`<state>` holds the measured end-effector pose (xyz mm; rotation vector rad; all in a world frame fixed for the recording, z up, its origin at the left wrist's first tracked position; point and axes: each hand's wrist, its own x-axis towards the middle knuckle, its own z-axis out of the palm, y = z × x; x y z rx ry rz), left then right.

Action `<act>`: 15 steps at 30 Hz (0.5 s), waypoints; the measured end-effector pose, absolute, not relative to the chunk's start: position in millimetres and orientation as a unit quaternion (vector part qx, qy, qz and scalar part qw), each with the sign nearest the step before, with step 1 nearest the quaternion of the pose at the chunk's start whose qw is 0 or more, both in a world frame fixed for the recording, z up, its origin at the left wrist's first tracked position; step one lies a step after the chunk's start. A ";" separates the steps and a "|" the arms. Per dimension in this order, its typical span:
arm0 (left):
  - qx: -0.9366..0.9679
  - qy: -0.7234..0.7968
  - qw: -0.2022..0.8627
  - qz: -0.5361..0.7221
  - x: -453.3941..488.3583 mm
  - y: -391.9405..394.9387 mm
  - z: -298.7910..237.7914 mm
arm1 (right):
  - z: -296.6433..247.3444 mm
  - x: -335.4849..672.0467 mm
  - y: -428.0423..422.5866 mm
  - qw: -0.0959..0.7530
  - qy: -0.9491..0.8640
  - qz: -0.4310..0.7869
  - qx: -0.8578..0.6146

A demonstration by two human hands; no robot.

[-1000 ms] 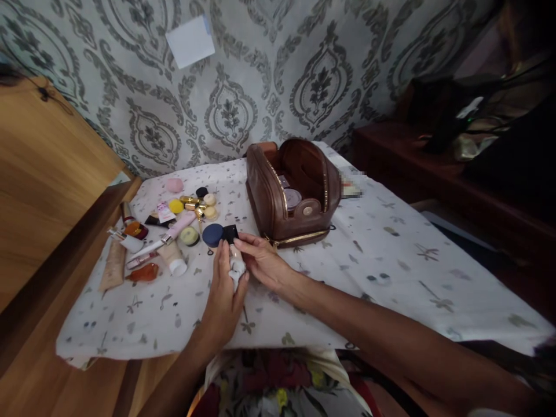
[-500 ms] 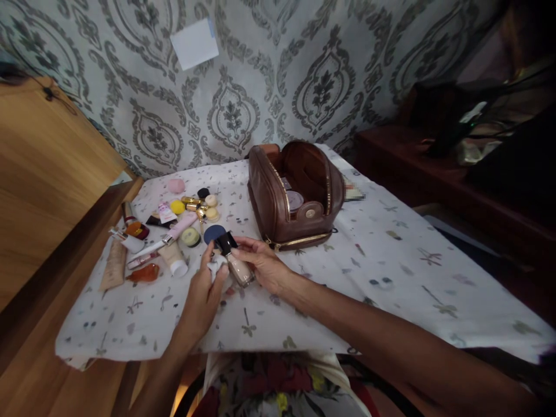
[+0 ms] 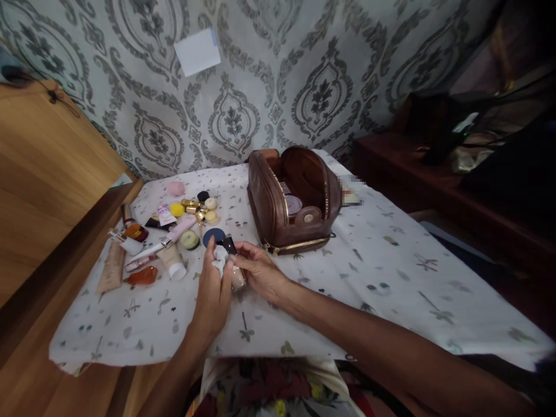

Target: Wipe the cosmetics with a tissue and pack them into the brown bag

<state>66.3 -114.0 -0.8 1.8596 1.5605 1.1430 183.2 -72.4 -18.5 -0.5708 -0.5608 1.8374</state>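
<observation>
Between my hands, over the front of the table, is a glass foundation bottle (image 3: 238, 279) with a black cap, tilted. My right hand (image 3: 263, 271) is closed around its right side. A crumpled white tissue (image 3: 219, 258) is pinched in my left hand (image 3: 214, 288), pressed close against the bottle's left side. Just beyond my fingertips lies a round dark blue compact (image 3: 213, 237). The brown leather makeup bag (image 3: 264, 202) stands behind my right hand, its top unzipped, with a round pale compact (image 3: 292, 204) inside.
Left of my hands lie several cosmetics: a cream tube (image 3: 172, 262), a beige tube (image 3: 112, 267), an amber bottle (image 3: 142, 276), a green-yellow jar (image 3: 190, 240), a yellow sponge (image 3: 177, 209) and a pink sponge (image 3: 176, 188). A wooden panel (image 3: 56, 162) borders the left; a dark red cabinet (image 3: 391, 168) stands right.
My left hand has brought the tissue in against the bottle. The bottle has turned slightly more upright in my right hand, and the view has shifted a little.
</observation>
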 end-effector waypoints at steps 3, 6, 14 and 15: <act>0.669 0.573 0.247 0.405 69.3 -119.0 -4.1 | -18.1 183.6 -68.3 0.557 -0.211 0.768 -0.235; 0.670 0.568 0.267 0.396 72.9 -122.6 -8.5 | -18.3 183.6 -65.4 0.580 -0.187 0.758 -0.233; 0.654 0.554 0.313 0.409 56.2 -117.7 -16.9 | -14.4 187.2 -70.5 0.576 -0.234 0.742 -0.251; 0.655 0.553 0.317 0.405 52.7 -116.5 -14.6 | -12.9 188.8 -70.9 0.578 -0.262 0.728 -0.259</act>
